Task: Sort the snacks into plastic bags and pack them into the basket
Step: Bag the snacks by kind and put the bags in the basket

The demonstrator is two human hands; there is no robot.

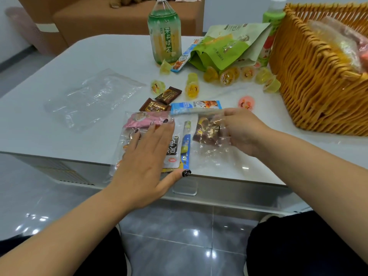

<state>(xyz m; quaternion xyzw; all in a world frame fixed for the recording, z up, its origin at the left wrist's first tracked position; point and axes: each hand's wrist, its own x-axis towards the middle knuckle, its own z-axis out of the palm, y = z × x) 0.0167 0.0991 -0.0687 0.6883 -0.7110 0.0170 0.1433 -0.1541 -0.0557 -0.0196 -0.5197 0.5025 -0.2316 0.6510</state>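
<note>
Your left hand (148,156) lies flat on the near edge of the white surface (59,124), fingers straight and slightly spread, pressing down on a clear plastic bag (207,156) that already holds several snacks: a pink packet (147,119), a white-and-black packet (172,150) and a blue stick packet (186,148). Your right hand (242,130) is at the right side of the same bag, its fingers curled and pinching a brown chocolate packet (206,132) through or inside the plastic; which of the two you cannot tell.

Just beyond the bag lie two more brown chocolate packets (159,102) and a light-blue wafer packet (196,106), the latter touching the bag's far edge. A pink jelly cup (246,103) sits right of it, near your right hand. Farther off, yellow and green jelly cups (227,76) are scattered in a loose row in front of an open green snack pouch (221,50).

A second, empty plastic bag (91,98) lies flat on the left of the surface, well apart from the rest. The wicker basket (310,80) stands at the far right, with bagged items already showing inside it. A tea bottle (165,36) stands at the far middle, and a second bottle (272,18) stands just beside the basket.
</note>
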